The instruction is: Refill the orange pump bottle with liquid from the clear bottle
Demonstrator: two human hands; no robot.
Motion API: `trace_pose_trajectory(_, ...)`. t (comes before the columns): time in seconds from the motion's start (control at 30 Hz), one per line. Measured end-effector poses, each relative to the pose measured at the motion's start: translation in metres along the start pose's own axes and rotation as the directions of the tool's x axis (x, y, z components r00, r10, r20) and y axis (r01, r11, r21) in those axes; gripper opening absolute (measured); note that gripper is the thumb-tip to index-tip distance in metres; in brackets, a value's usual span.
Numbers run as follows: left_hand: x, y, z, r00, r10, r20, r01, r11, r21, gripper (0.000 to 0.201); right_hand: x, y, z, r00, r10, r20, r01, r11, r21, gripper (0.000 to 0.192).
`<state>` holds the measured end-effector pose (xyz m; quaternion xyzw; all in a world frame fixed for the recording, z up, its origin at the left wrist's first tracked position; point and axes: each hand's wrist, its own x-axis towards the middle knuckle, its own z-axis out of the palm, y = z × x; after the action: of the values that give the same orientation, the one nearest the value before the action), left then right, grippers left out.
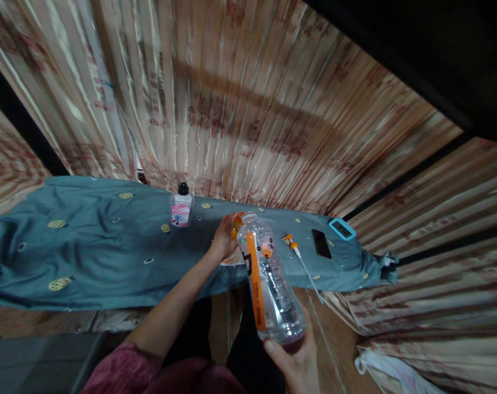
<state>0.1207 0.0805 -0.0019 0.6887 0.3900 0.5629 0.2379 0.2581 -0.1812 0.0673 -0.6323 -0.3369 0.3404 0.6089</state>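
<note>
Over the tabletop edge: a clear bottle (pixel 271 279) with an orange label strip is tilting, neck pointing away from the person.
Bottle contents: looking empty, see-through plastic.
Right hand (pixel 295 358): fingers are curling under the bottle's base, gripping it.
Left hand (pixel 224 238): closing around the orange cap (pixel 237 221) at the neck.
Tabletop (pixel 88 241): wearing a teal cloth.
Small bottle (pixel 181 207): standing upright, black cap, pink label, well apart.
Phone (pixel 321 243): lying flat near a blue-framed device (pixel 342 229).

Dim, warm light, wide-angle bending at the edges, soft blur, black upper-right corner.
</note>
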Motion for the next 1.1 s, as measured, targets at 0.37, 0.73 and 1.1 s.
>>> trace_pose_trajectory(0.37,0.0004,0.0067,-0.0038,0.999,-0.029,-0.028,0.029,1.0,0.004,0.058,0.0016,0.0046,-0.0048,0.999,-0.003,0.041,0.005,0.999,-0.048,0.093)
trace_pose_trajectory(0.73,0.0007,0.0024,-0.0014,0.999,0.02,-0.047,-0.02,1.0,0.006,0.056,0.0005,-0.0006,-0.0018,0.999,-0.001,0.038,0.001,1.0,-0.013,0.087)
trace_pose_trajectory(1.1,0.0011,0.0045,-0.0033,0.999,0.014,-0.05,-0.015,1.0,-0.023,0.056,0.0007,-0.0004,-0.0005,1.0,0.011,0.018,-0.011,1.0,-0.002,0.089)
